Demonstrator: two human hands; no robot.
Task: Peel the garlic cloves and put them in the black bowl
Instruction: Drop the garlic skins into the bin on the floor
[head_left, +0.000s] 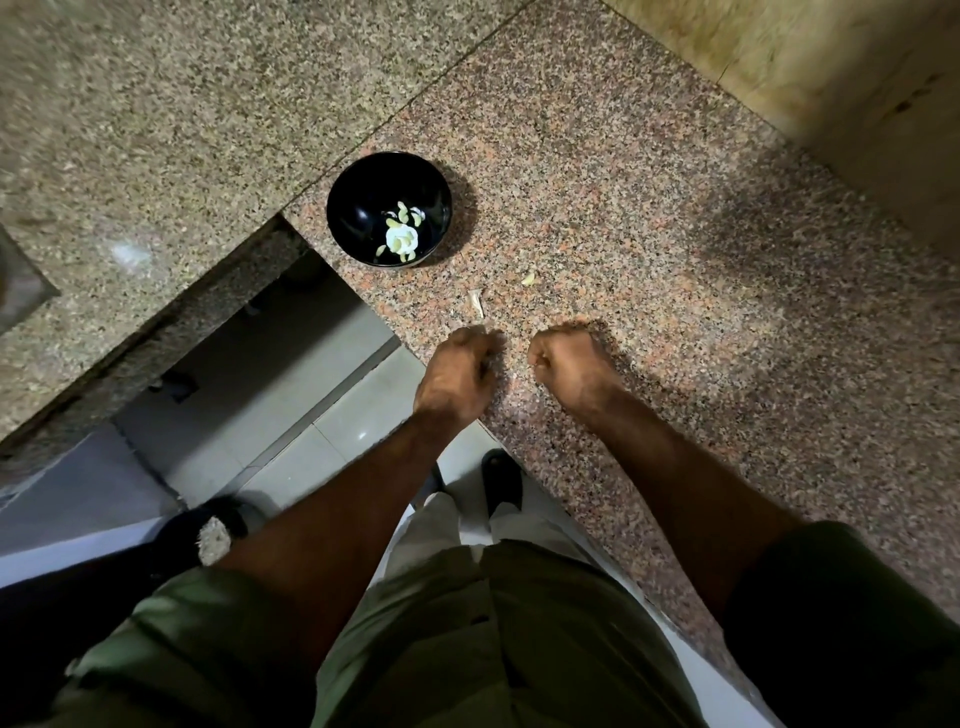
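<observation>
The black bowl (358, 208) stands on the granite counter near its inner corner, with several peeled garlic cloves (402, 236) lying in its bottom. Both hands are low over the counter's front edge, backs toward me and fingers curled under. My left hand (460, 371) pinches what looks like a small pale garlic clove at its fingertips, mostly hidden. My right hand (569, 364) is a closed fist a little to the right, and nothing shows in it. A papery garlic skin (476, 304) and a small pale garlic piece (529, 279) lie between the hands and the bowl.
The speckled counter (675, 260) runs right to a wall (857, 78). A second granite slab (156, 130) joins at the left, with a gap down to the tiled floor (291, 415) below. My feet and a dark object (208, 525) are on the floor.
</observation>
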